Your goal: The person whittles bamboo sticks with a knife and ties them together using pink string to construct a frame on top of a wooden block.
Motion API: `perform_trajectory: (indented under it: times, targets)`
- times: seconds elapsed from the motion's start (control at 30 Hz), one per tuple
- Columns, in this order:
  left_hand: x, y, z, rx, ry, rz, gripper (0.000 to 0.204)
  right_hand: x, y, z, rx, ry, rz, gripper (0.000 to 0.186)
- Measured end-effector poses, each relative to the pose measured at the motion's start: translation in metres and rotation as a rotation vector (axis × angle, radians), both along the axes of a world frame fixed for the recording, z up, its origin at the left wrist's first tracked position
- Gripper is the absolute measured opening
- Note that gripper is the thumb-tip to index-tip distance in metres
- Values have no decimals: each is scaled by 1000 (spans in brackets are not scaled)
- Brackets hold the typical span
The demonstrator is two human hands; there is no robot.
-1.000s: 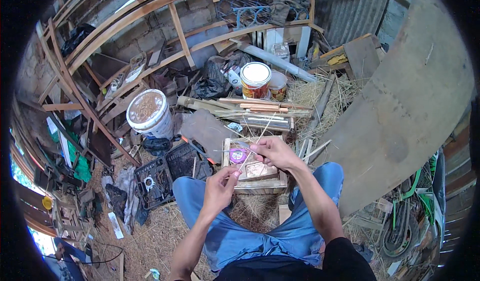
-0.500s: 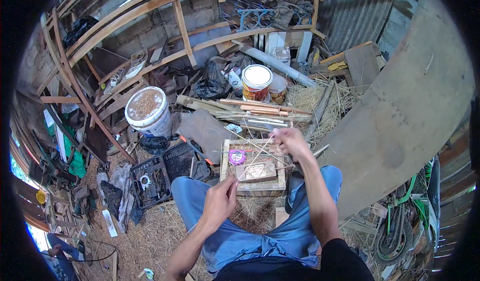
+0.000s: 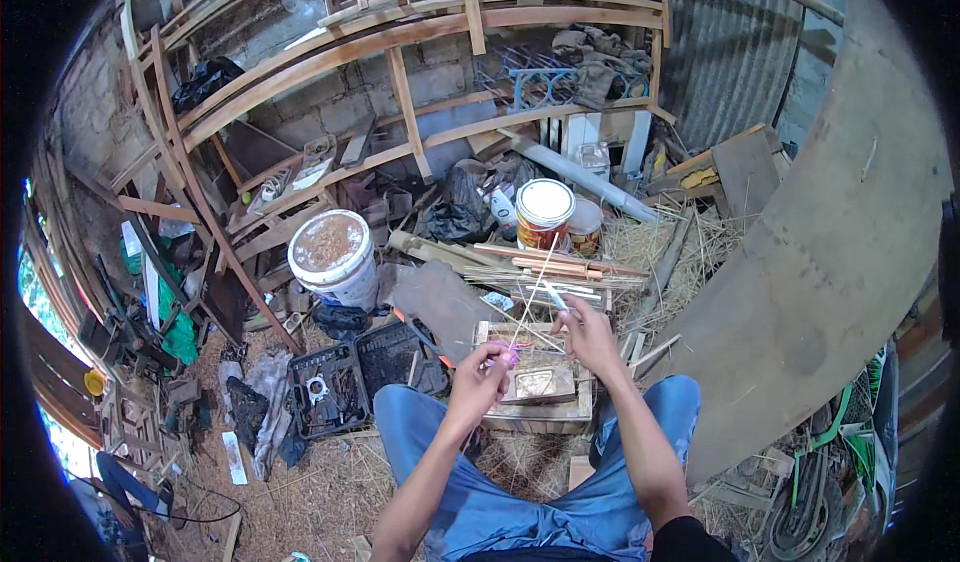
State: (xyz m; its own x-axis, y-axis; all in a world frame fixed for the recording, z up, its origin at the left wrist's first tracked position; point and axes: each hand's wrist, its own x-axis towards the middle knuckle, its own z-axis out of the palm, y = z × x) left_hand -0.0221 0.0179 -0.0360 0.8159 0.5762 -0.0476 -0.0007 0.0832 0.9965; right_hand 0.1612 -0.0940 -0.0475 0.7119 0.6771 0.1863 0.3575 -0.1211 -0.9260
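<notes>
My left hand is closed, its thumb and fingers pinching the lower end of a thin pale stick that slants up and away to the right. My right hand grips a slim white pen-shaped tool close beside the stick; its exact kind is unclear. Below both hands, between my knees, stands a wooden box. A small wooden block with a pale recessed top lies on it. A round pink-purple object shows partly behind my left fingertips. Another thin stick lies across the box.
A bundle of wooden strips lies beyond the box. Behind are a bucket of sawdust and a paint bucket. An open black tool case lies left; a large board leans at right. Straw and shavings cover the floor.
My hands have come closer together, and the stick now points more steeply upward. The white tool shows clearly in my right hand. The whole view has shifted, putting the scene lower and further right.
</notes>
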Motion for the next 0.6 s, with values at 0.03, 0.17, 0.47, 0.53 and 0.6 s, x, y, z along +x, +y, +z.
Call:
perform_trajectory:
  times: [0.03, 0.17, 0.47, 0.53, 0.6]
  targets:
    - [7, 2, -4, -48, -36, 6, 15, -6, 2, 4, -47, 29, -1, 29]
    - [32, -2, -22, -119, -100, 33, 13, 1, 0, -9, 243, 366, 120, 35]
    - [13, -17, -10, 341, 4, 80, 10, -12, -3, 22, -43, 683, 576, 36]
    - [4, -22, -2, 442, 129, 86, 10, -11, -8, 28, -35, 657, 591, 36]
    - [2, -27, 4, 428, 142, 78, 9, -10, -11, 31, -34, 593, 542, 38]
